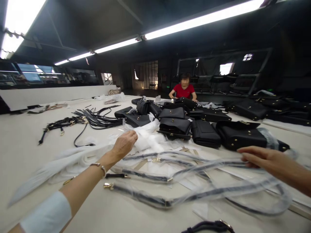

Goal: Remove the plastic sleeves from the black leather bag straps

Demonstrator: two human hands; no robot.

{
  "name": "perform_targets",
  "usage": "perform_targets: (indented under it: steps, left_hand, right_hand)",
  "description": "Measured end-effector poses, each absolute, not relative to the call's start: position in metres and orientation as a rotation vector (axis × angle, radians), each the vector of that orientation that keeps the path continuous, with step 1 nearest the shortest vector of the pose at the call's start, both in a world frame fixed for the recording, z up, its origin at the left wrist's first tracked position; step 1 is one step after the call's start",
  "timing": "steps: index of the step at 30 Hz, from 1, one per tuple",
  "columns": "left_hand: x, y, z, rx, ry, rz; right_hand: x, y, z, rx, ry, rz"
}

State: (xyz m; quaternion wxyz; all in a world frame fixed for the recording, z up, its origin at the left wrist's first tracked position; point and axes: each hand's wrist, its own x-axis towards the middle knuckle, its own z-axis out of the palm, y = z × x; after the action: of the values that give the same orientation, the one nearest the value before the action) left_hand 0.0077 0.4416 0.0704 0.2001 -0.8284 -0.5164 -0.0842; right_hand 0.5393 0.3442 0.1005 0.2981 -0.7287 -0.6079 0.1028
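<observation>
My left hand (125, 144) is closed, its fingertips pinched at the edge of crumpled white wrapping film (149, 134) in the middle of the table. My right hand (272, 158) hovers over the far end of the plastic-wrapped straps, fingers stretched out and slightly apart; some fingers are hidden. Below both hands lies a long black strap (143, 195) in clear plastic sleeving, with a gold clasp (108, 185) at its left end. Another sleeved strap (145, 175) curves behind it. Beside my left forearm lie layered white sheets (85, 161).
Black handbags (173, 126) crowd the middle and right of the table (21, 161). A bundle of thin black straps (102, 119) lies at left. A buckled strap (209, 226) is at the near edge. Across the table is a person in a red top (185, 92).
</observation>
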Motion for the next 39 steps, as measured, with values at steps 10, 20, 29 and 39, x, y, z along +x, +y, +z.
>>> perform_targets:
  steps: [10, 20, 29, 39]
  left_hand:
    - [0.013, 0.456, 0.053, -2.381, -1.427, -0.203]
    - [0.009, 0.462, 0.039, -2.455, -1.45, -0.248]
    - [-0.024, 0.429, 0.05, -2.52, -1.381, -0.599]
    - [-0.063, 0.365, 0.13, -2.167, -1.441, -1.79]
  right_hand:
    - [0.307, 0.38, 0.08, -1.457, -2.066, 0.752]
    - [0.214, 0.44, 0.032, -1.544, -2.031, 0.547]
    - [0.233, 0.47, -0.016, -1.805, -1.914, 0.428]
    - [0.225, 0.44, 0.018, -1.556, -1.678, 0.681]
